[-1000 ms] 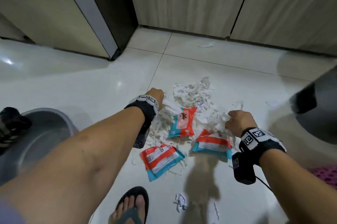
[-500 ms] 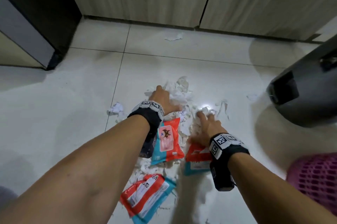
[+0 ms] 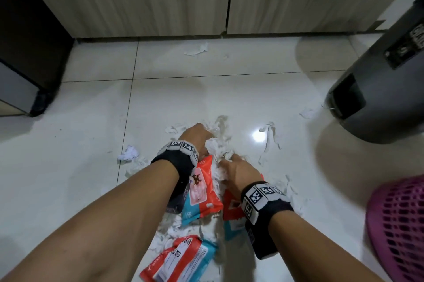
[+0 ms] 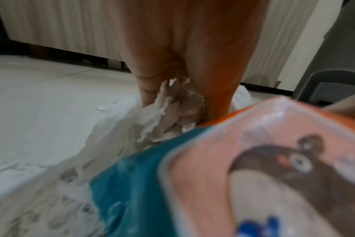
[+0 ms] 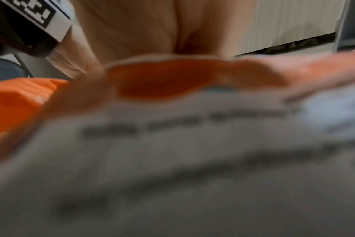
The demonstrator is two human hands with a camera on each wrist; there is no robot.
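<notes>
Head view: left hand (image 3: pixel 195 140) clenched round a tuft of white paper shreds (image 3: pixel 221 144) on the floor tiles (image 3: pixel 68 167), bear-print packet (image 3: pixel 203 192) just below its wrist — right hand (image 3: pixel 239 172) alongside, fingers buried in the same pile, grip impossible to tell — grey bin (image 3: pixel 378 98) far right.

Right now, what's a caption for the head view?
Left hand and right hand gather torn paper among orange packets on the floor.

white paper scraps (image 3: pixel 220 144), orange-and-teal packets (image 3: pixel 202 192), purple basket (image 3: pixel 399 219)
</notes>
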